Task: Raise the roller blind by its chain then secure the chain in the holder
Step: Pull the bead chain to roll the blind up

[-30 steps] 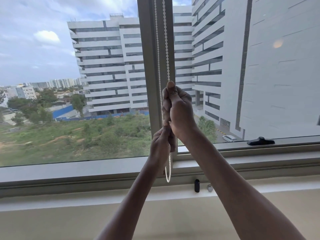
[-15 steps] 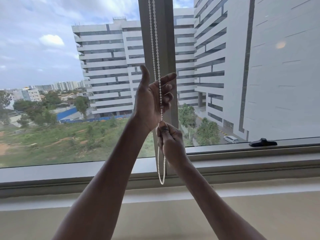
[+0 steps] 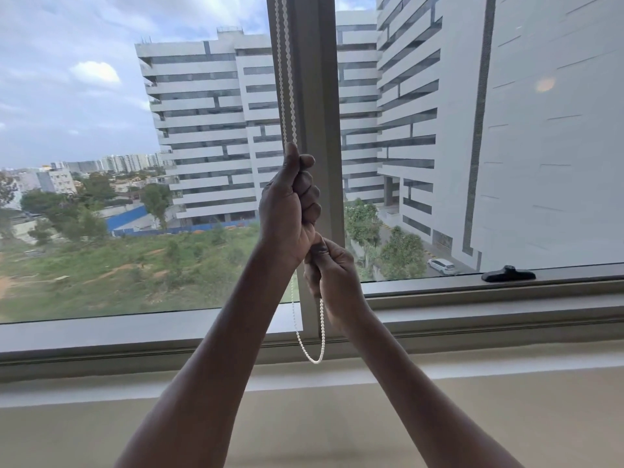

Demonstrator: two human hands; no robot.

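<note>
A white bead chain [image 3: 286,79] hangs in two strands in front of the grey window mullion [image 3: 319,96]. My left hand [image 3: 288,207] is the upper one, closed in a fist around the chain at mid height. Just below and touching it, my right hand [image 3: 332,271] pinches the chain between thumb and fingers. The bottom loop of the chain [image 3: 312,349] dangles free below both hands, in front of the lower frame. The roller blind is out of the frame at the top. No chain holder shows; my forearms cover the sill area below.
A black window handle [image 3: 508,274] lies on the lower frame at the right. The grey window frame [image 3: 101,336] and a pale sill [image 3: 506,363] run across below the glass. Buildings and a green field lie outside.
My left hand, open beside the chain half a second ago, has closed around it above my right hand. A second ago the right hand was the upper one.
</note>
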